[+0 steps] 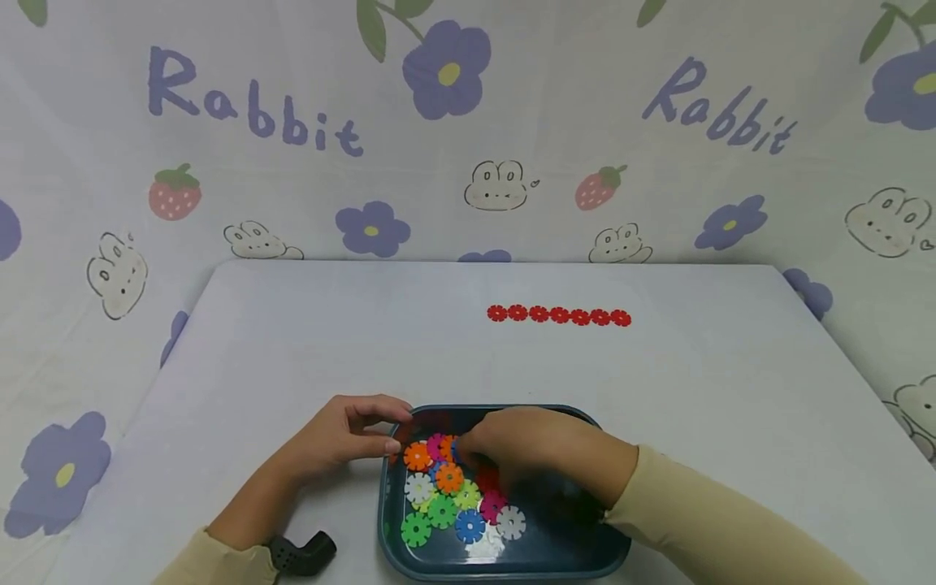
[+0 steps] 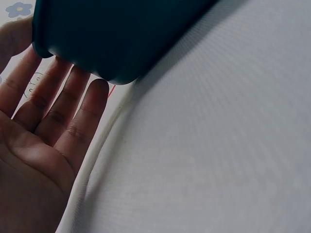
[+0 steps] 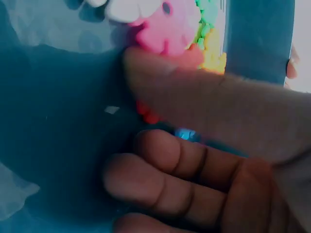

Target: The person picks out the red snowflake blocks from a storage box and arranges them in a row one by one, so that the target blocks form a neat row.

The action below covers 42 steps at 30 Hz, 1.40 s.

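A dark teal tray (image 1: 563,561) holds notched, flower-shaped plastic discs (image 1: 442,511) in orange, green, white, blue, pink and yellow, mostly in its left half. My left hand (image 1: 344,435) grips the tray's upper left rim, and its fingers (image 2: 85,114) lie against the outer wall. Inside the tray, my right hand (image 1: 537,447) reaches down among the discs. Its thumb (image 3: 194,102) and bent fingers stand apart in the right wrist view, with no disc clearly between them. A red disc (image 3: 148,114) shows just beyond the thumb, beside a pink disc (image 3: 167,26).
A row of several red discs (image 1: 559,315) lies across the far part of the white table (image 1: 329,333). A black curved object (image 1: 303,555) sits at my left wrist. Behind the table hangs a cloth (image 1: 292,187) printed with rabbits and flowers.
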Tool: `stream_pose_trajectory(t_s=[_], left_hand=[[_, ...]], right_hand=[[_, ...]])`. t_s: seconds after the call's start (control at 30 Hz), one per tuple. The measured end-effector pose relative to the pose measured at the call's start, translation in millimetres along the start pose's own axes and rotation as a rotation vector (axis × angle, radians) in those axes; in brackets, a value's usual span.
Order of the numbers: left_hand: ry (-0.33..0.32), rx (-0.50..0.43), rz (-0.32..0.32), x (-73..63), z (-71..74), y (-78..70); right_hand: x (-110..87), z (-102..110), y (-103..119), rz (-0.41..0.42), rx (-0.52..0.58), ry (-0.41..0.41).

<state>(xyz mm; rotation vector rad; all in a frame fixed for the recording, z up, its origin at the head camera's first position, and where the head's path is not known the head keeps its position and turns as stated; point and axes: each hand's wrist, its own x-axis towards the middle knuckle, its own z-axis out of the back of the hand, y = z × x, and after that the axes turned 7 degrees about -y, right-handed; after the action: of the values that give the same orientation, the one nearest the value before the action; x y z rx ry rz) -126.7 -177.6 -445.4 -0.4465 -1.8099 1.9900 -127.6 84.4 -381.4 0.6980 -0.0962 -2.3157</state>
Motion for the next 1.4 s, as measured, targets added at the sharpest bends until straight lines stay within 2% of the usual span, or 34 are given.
stream_pose_trajectory(t_s=[0.27,0.43,0.63,0.73,0.93,1.1,1.23,1.4], left_hand=[[0.002,-0.011,0.001,1.1,-0.4,2.2],[0.012,-0.022,0.002,2.1,-0.2,4.6],[0.006,-0.002,0.014,3.0,-0.2,4.5],[0.005,0.006,0.021,2.6,-0.5,4.0],[-0.002,0.007,0.031,2.5,-0.7,3.0],[0.003,-0.003,0.025,1.8,0.2,3.1],[0.006,-0.002,0.018,1.2,1.1,3.7],[0.004,0.001,0.010,0.7,1.1,4.6]], right_hand=[[0.1,3.6,-1.4,0.036,0.092,-0.045],[-7.8,15.9,-6.8,0.126,0.208,-0.094],[-22.3,39.0,-22.2,0.235,0.432,-0.218],[-31.7,50.5,-37.5,0.220,0.526,-0.321],[-50.5,70.8,-94.6,0.052,0.662,-0.563],[-60.6,69.8,-153.7,-0.180,0.734,-0.744],[-66.6,57.8,-196.8,-0.359,0.778,-0.788],[-71.6,34.8,-241.4,-0.533,0.746,-0.756]])
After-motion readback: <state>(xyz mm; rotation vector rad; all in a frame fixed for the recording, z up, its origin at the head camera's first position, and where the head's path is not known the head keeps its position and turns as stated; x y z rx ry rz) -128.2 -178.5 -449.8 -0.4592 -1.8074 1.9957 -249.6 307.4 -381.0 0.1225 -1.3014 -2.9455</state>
